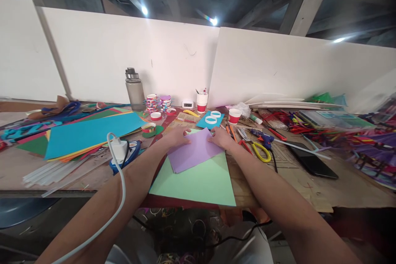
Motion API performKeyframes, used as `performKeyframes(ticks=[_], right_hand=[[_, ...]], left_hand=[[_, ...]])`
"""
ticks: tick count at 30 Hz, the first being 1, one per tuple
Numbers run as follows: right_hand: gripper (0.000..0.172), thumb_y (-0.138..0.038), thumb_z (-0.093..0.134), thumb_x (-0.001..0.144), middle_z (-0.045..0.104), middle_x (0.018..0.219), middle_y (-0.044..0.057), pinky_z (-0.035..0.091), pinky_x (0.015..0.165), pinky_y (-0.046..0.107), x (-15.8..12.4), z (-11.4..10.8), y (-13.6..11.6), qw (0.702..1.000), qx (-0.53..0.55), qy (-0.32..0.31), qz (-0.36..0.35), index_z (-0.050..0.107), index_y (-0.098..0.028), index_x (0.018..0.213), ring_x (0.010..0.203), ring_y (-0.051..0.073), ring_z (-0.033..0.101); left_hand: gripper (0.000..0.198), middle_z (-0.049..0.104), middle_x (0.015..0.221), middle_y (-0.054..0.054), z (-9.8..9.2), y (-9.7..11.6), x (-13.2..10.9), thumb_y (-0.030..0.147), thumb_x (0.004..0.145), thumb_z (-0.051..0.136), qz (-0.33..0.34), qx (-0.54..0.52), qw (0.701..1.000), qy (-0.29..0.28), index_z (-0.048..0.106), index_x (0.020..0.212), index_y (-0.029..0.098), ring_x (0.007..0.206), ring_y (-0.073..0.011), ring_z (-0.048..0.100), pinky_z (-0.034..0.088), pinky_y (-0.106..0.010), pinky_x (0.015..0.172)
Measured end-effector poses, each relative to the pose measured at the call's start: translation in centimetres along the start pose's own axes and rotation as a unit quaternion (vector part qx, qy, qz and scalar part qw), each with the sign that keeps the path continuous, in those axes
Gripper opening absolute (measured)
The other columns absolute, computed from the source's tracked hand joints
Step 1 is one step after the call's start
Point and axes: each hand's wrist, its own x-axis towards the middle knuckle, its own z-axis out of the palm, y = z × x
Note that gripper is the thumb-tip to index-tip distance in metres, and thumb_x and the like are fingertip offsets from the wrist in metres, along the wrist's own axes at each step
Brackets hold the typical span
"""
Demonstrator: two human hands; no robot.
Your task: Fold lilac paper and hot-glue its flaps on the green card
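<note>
A folded lilac paper sheet lies on a light green sheet in front of me on the table. My left hand presses flat on the lilac sheet's far left corner, fingers stretched out. My right hand rests on its far right corner, fingers laid on the paper edge. Both forearms reach in from the near edge.
A stack of coloured sheets topped by blue lies left, with a white charger and cable and a glue gun. Yellow-handled scissors, a black phone, red-white paper cups, a grey bottle and pipe cleaners crowd the right and back.
</note>
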Motion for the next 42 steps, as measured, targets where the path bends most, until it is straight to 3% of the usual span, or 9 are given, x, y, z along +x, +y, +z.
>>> performKeyframes(ticks=[6, 14, 20, 24, 27, 33, 42], right_hand=[[0.041, -0.036, 0.068, 0.075, 0.069, 0.112, 0.008, 0.044, 0.086, 0.033, 0.2, 0.0, 0.0, 1.000, -0.007, -0.004, -0.020, 0.066, -0.022, 0.113, 0.109, 0.026, 0.059], [0.039, -0.037, 0.068, 0.076, 0.067, 0.116, 0.007, 0.044, 0.086, 0.029, -0.1, -0.1, 0.0, 0.999, -0.020, 0.002, -0.045, 0.067, -0.022, 0.112, 0.111, 0.024, 0.057], [0.050, -0.043, 0.067, 0.078, 0.065, 0.119, 0.011, 0.046, 0.079, 0.028, -0.7, -0.7, 0.4, 0.998, -0.035, -0.010, -0.048, 0.063, -0.017, 0.120, 0.105, 0.024, 0.061], [0.043, -0.042, 0.070, 0.075, 0.069, 0.110, 0.011, 0.046, 0.074, 0.028, -0.7, -1.0, 0.6, 0.997, -0.051, -0.031, -0.048, 0.067, -0.017, 0.110, 0.100, 0.025, 0.064], [0.040, -0.042, 0.072, 0.075, 0.069, 0.109, 0.011, 0.045, 0.074, 0.027, -0.5, -0.9, 0.7, 0.997, -0.057, -0.036, -0.047, 0.068, -0.017, 0.106, 0.101, 0.025, 0.063], [0.047, -0.045, 0.071, 0.075, 0.068, 0.113, 0.008, 0.043, 0.066, 0.023, -0.5, -0.8, 1.0, 0.996, -0.053, -0.047, -0.047, 0.064, -0.017, 0.112, 0.098, 0.020, 0.063], [0.045, -0.043, 0.069, 0.076, 0.065, 0.119, 0.012, 0.043, 0.082, 0.032, -1.6, -1.7, 0.0, 0.993, -0.097, -0.055, -0.036, 0.063, -0.017, 0.113, 0.109, 0.028, 0.059]], left_hand=[[0.050, 0.069, 0.111, -0.005, 0.5, -0.5, 0.6, 0.046, 0.072, 0.065, 0.000, -0.009, 1.000, 0.013, 0.063, 0.115, 0.022, 0.100, -0.0242, 0.064, 0.051, -0.027, 0.071], [0.028, 0.070, 0.103, -0.002, 0.3, 0.3, -0.1, 0.040, 0.074, 0.065, 0.013, 0.012, 1.000, 0.026, 0.066, 0.094, 0.021, 0.095, -0.0219, 0.064, 0.048, -0.026, 0.073], [0.031, 0.067, 0.111, -0.005, 0.0, 1.4, -0.9, 0.038, 0.075, 0.066, -0.015, 0.034, 0.999, 0.033, 0.064, 0.100, 0.019, 0.100, -0.0219, 0.062, 0.048, -0.026, 0.076], [0.037, 0.068, 0.108, -0.005, -0.1, 1.8, -1.0, 0.043, 0.074, 0.067, -0.055, 0.048, 0.997, 0.033, 0.064, 0.103, 0.021, 0.100, -0.0239, 0.062, 0.048, -0.028, 0.077], [0.039, 0.069, 0.106, -0.005, 0.1, 1.8, -0.8, 0.046, 0.074, 0.066, -0.049, 0.047, 0.997, 0.028, 0.063, 0.105, 0.022, 0.099, -0.0244, 0.062, 0.048, -0.028, 0.077], [0.056, 0.054, 0.132, -0.013, 0.8, 1.8, -0.6, 0.059, 0.077, 0.061, -0.036, 0.083, 0.996, 0.027, 0.058, 0.116, 0.020, 0.116, -0.0289, 0.054, 0.047, -0.032, 0.083], [0.060, 0.067, 0.112, -0.010, 0.5, 2.2, -0.9, 0.059, 0.068, 0.068, -0.057, 0.072, 0.996, 0.002, 0.057, 0.111, 0.019, 0.099, -0.0267, 0.062, 0.045, -0.028, 0.067]])
